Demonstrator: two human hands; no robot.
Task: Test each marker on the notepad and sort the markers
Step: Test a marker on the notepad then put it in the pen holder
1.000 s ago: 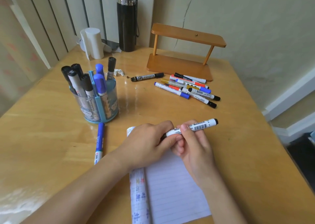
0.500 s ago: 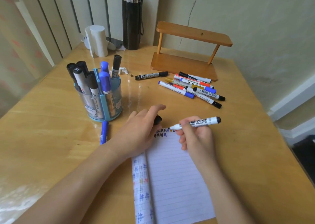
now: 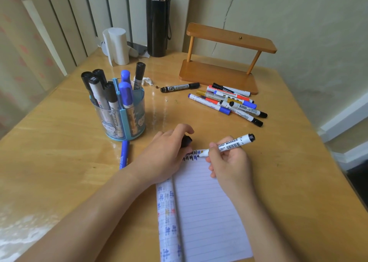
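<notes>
— Where do the fingers sit?
— The fingers (image 3: 213,146) of the right hand (image 3: 229,162) curl round the whiteboard marker (image 3: 231,144) low on its barrel; its bare tip touches the top edge of the notepad (image 3: 209,212), at the end of a row of small dark test marks; the barrel slants up and to the right, its black end clear of the hand

— And the other one?
— The left hand (image 3: 167,154) rests on the notepad's upper left corner; thumb and fingers pinch the black cap (image 3: 187,141), just left of the marker's tip

— How does the pad lie?
— Lengthwise toward the near edge of the table (image 3: 59,142), its bottom cut off by the frame; a rolled-back page along its left side carries coloured marks

— What room is there around?
— Right of the right hand, tabletop runs to the table's right edge; ahead, a band of wood lies between the hands and the pile of markers (image 3: 229,102), which touches the foot of the wooden shelf (image 3: 219,72); one black marker (image 3: 180,87) lies apart, left of the pile; the pen holder (image 3: 123,120) stands beyond the left forearm, filled with upright black and blue markers, with a blue marker (image 3: 124,154) flat at its base; a black flask (image 3: 157,22) and a white roll (image 3: 118,44) stand at the far edge by the wall
</notes>
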